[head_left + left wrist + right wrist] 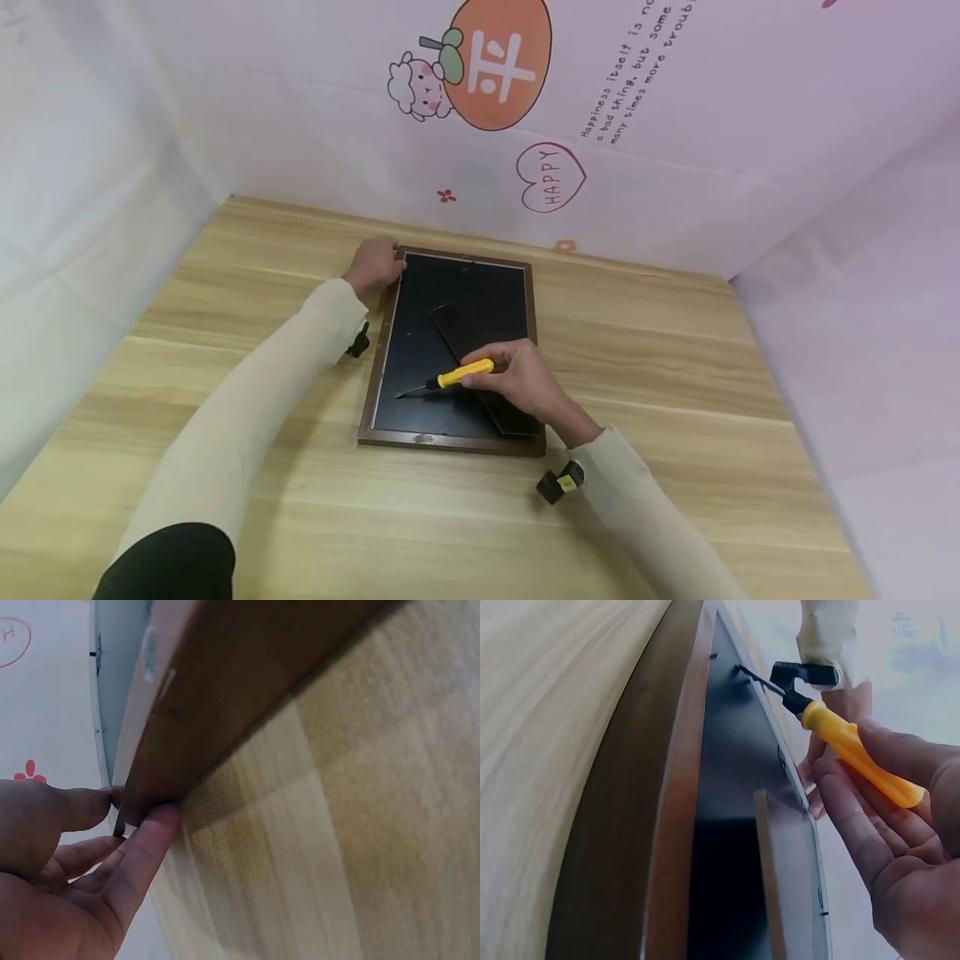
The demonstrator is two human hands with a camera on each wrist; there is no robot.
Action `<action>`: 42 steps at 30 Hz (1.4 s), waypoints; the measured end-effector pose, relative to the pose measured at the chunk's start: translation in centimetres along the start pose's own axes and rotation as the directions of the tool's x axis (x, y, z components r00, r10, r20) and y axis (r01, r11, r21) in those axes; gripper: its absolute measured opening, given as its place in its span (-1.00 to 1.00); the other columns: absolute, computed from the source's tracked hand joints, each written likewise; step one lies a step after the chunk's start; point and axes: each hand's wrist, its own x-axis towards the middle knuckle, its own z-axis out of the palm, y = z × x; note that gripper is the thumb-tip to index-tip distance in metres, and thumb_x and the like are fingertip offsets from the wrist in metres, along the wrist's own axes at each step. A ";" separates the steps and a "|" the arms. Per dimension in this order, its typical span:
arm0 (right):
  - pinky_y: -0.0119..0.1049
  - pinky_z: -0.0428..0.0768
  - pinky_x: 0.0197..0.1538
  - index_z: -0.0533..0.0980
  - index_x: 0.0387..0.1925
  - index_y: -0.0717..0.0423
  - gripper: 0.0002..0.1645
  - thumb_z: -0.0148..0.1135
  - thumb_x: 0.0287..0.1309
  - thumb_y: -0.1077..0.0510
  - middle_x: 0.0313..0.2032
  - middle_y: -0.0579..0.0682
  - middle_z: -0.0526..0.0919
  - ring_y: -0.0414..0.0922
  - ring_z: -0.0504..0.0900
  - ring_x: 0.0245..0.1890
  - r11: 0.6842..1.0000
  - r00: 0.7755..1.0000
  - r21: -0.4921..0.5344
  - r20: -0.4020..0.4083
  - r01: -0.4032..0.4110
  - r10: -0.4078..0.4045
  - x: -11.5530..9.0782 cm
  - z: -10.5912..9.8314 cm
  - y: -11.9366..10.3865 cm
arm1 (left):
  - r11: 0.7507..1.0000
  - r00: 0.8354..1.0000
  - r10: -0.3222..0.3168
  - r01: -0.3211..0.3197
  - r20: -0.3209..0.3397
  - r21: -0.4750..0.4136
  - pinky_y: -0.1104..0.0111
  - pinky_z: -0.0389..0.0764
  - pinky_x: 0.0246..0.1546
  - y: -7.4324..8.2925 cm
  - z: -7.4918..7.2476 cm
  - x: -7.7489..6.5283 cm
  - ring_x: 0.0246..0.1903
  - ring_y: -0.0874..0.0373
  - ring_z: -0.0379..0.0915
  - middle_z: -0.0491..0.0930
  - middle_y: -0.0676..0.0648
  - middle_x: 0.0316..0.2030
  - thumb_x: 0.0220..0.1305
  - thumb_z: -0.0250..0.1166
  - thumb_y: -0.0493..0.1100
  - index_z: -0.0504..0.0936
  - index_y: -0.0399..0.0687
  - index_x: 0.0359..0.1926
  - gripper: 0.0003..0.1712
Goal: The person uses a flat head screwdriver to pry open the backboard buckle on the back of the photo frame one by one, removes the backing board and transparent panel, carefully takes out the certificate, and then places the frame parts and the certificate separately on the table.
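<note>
A brown picture frame lies back side up, its black backing board facing me. A dark stand leg runs slantwise across the board. My left hand holds the frame's far left corner; in the left wrist view, thumb and fingers pinch the frame's edge. Between thumb and fingers my right hand grips a yellow-handled screwdriver. Its thin shaft points left, the tip low over the board's near left part. Whether the tip touches cannot be told. Small dark tabs show along the frame's inner edge.
The frame rests on a wood-grain table. A white printed cloth rises behind the table, with pale cloth walls at both sides. Black wrist cameras sit on both wrists.
</note>
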 end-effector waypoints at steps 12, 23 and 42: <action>-0.42 0.70 -0.23 0.71 -0.12 0.15 -0.66 0.50 0.00 0.20 -0.11 0.12 0.74 -0.15 0.65 -0.35 0.999 1.000 -0.048 -0.012 -0.004 0.003 0.4 -1.2 0.3 | 0.998 0.999 0.024 -0.026 -0.044 -0.052 0.11 0.59 0.06 -0.6 0.5 -1.0 -0.12 -0.13 0.58 0.66 -0.33 -0.09 0.45 0.08 -0.20 0.62 -0.34 -0.07 -0.71; -0.49 0.65 -0.25 0.71 -0.10 0.10 -0.64 0.50 0.02 0.10 -0.10 0.09 0.75 -0.10 0.59 -0.31 0.999 0.990 -0.045 -0.137 0.007 -0.014 2.0 -2.2 0.4 | 0.993 0.995 -0.003 -0.009 -0.097 -0.120 0.36 0.38 -0.35 -0.8 0.8 -2.1 -0.43 0.08 0.36 0.58 -0.17 -0.42 0.39 0.19 -0.20 0.38 -0.15 -0.53 -0.68; -0.53 0.56 -0.28 0.70 -0.06 0.11 -0.64 0.44 0.09 0.10 -0.14 0.08 0.76 -0.11 0.54 -0.32 0.997 0.970 -0.076 -0.244 0.002 -0.021 9.2 -2.1 1.6 | 0.989 0.997 -0.043 0.034 -0.058 -0.144 0.14 0.56 0.14 -1.2 1.0 -2.5 0.05 -0.11 0.56 0.51 -0.28 0.22 0.44 0.14 -0.17 0.43 -0.23 0.33 -0.50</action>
